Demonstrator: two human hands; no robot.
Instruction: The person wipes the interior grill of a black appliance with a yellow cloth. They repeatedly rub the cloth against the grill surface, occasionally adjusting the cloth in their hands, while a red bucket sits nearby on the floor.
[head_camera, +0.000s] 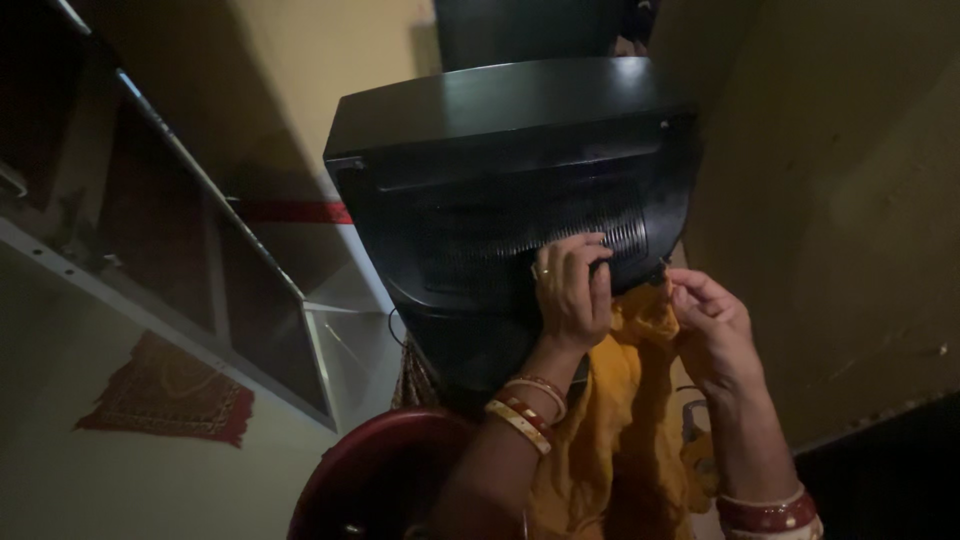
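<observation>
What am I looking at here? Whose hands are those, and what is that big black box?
The picture comes from a camera worn on a person's head, so these are that person's own two hands. The left hand, with a ring and bangles, rests on the ribbed vent of the big black plastic box, which looks like the back of an old television. The right hand pinches something at the box's lower edge; what it is cannot be made out. A yellow cloth hangs below, and a dark red round tub sits underneath.
</observation>
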